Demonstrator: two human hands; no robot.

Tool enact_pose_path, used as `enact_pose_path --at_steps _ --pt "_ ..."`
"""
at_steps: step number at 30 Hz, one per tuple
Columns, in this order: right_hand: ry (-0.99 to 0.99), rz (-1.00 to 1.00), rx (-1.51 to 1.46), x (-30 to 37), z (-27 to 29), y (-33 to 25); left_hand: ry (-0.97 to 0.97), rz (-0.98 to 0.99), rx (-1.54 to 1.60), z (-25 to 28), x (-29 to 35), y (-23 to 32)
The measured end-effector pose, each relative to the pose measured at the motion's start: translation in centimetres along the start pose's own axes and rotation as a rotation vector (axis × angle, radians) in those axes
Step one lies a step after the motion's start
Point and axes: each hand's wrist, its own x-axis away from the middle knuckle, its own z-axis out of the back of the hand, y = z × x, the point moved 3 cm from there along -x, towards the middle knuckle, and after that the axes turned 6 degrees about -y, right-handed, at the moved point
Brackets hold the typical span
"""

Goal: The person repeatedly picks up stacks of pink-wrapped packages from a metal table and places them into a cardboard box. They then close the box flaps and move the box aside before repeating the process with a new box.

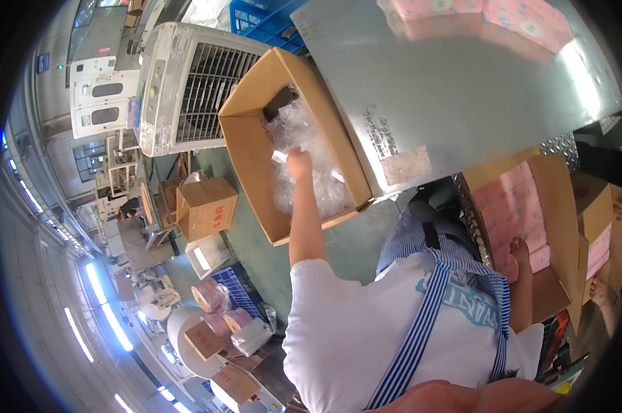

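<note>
My left hand (pixel 299 164) reaches into an open cardboard box (pixel 256 148) full of crumpled clear plastic pieces (pixel 314 189). Its fingers are closed on a small white piece (pixel 279 157) that sticks out beside them. Near the box's far end, a dark flat object (pixel 280 103) lies on the plastic. On the right, my right hand (pixel 519 249) is over another open carton (pixel 559 206) lined with pink patterned packs (pixel 510 206). The fingers there look loosely bent and slightly apart, with nothing visible in them. Whether they touch the packs is hard to tell.
A metal table (pixel 455 96) stands between the cartons, with pink packs (pixel 524 24) on its far side. An air cooler (pixel 201 89) adjoins the left box. Another person's hand (pixel 600 292) is by a carton at far right. A closed carton (pixel 208 208) stands left.
</note>
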Motion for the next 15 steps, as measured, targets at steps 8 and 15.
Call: enact_pose_path --at_steps 8,15 --pt "-0.018 0.037 0.189 1.0 -1.4 -15.4 -0.117 0.166 0.106 -10.7 -2.5 -3.8" --pt "0.017 0.247 0.243 0.7 -3.4 -21.4 -0.329 0.325 0.949 -3.4 1.5 -4.2"
